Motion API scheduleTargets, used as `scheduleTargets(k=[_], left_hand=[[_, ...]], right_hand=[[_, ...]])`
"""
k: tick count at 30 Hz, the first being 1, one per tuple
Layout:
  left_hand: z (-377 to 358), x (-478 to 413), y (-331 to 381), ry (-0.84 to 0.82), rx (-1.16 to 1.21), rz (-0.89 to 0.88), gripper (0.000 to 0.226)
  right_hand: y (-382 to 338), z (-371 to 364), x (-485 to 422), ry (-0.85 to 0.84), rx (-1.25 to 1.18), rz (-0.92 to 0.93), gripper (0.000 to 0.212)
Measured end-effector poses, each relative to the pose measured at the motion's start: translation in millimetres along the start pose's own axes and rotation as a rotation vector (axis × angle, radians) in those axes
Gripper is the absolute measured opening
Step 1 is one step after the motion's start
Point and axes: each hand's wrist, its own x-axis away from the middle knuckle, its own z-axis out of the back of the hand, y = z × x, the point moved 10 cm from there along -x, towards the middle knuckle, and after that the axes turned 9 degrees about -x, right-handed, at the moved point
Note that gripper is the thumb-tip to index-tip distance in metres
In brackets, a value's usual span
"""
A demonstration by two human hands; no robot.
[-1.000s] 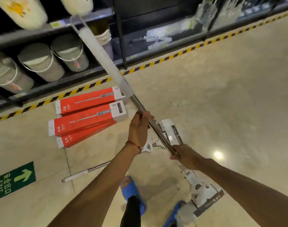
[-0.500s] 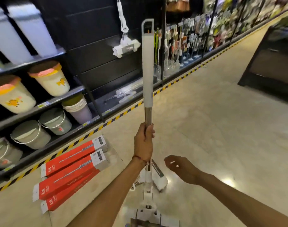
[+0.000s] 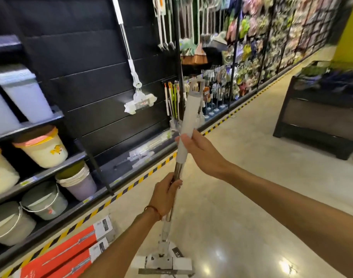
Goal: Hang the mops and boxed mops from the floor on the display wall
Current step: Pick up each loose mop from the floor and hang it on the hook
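I hold a white mop (image 3: 188,115) nearly upright, its flat head low near the floor at the bottom of the view. My left hand (image 3: 165,197) grips the metal part of the shaft. Higher up, my right hand (image 3: 199,149) closes around the grey handle sleeve. The black slatted display wall (image 3: 91,57) stands to the left, with one white mop (image 3: 131,71) hanging on it. Red boxed mops (image 3: 71,255) lie on the floor at the bottom left.
Shelves with buckets (image 3: 43,147) and bins fill the left. Packaged mop parts (image 3: 143,151) lie on the wall's base shelf. A yellow-black floor stripe (image 3: 131,184) runs along the shelving. A dark display stand (image 3: 320,109) sits at the right of the aisle.
The mop has swung from a slant to nearly upright. My right hand let go low on the shaft and now grips the grey sleeve. The view has lifted toward the wall.
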Motion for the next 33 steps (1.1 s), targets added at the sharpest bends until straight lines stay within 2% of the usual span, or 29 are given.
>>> scheduleTargets(k=[3, 8, 12, 17, 22, 25, 27, 30, 33], left_hand=[[1, -55, -1, -0.025, 0.009, -0.006, 0.024], [-11, -154, -11, -0.154, 0.142, 0.103, 0.019], [-17, -220, 14, -0.195, 0.167, 0.079, 0.018], [-32, -306, 46, -0.163, 0.23, 0.061, 0.03], [-61, -403, 74, -0.12, 0.317, 0.032, 0.03], [-66, -457, 89, -0.053, 0.239, 0.019, 0.045], [-64, -490, 95, -0.002, 0.282, 0.032, 0.054], [-55, -535, 98, 0.054, 0.431, 0.069, 0.055], [-37, -581, 96, 0.125, 0.441, 0.129, 0.063]], right_hand=[[10, 10, -57, 0.004, -0.004, 0.001, 0.034], [20, 28, -142, 0.025, -0.005, -0.019, 0.032], [16, 55, -201, 0.003, 0.028, 0.009, 0.034], [13, 102, -276, -0.003, 0.008, 0.06, 0.029], [27, 173, -360, 0.002, 0.008, 0.073, 0.03], [36, 207, -409, -0.036, -0.009, 0.066, 0.026], [39, 225, -444, -0.055, -0.021, 0.069, 0.023], [40, 238, -498, -0.081, -0.067, 0.091, 0.027], [41, 231, -550, -0.124, -0.102, 0.106, 0.026]])
